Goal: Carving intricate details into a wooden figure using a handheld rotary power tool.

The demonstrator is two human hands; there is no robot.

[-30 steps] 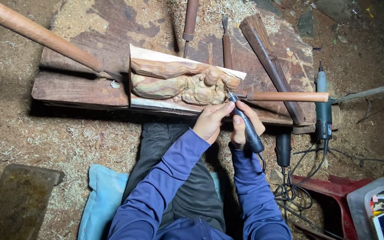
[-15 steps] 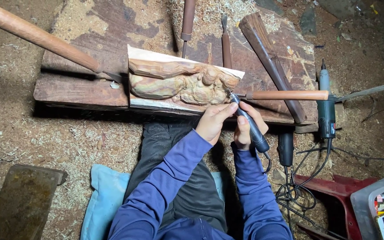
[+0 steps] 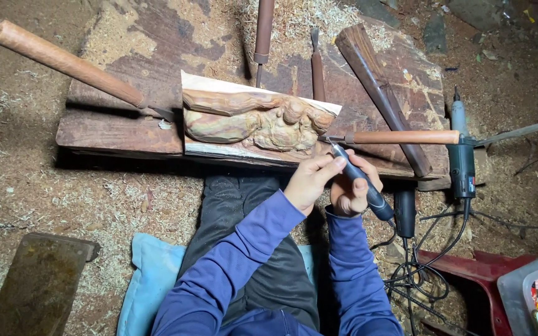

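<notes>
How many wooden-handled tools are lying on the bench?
4: a long-handled tool at left, two chisels at top, and another right of the carving. Sawdust may hide others.

Rotary tool tip hidden against carving.

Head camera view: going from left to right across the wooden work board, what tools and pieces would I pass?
Long wooden-handled tool → carved wood relief → right hand holding the dark rotary tool → grey power tool.
</notes>
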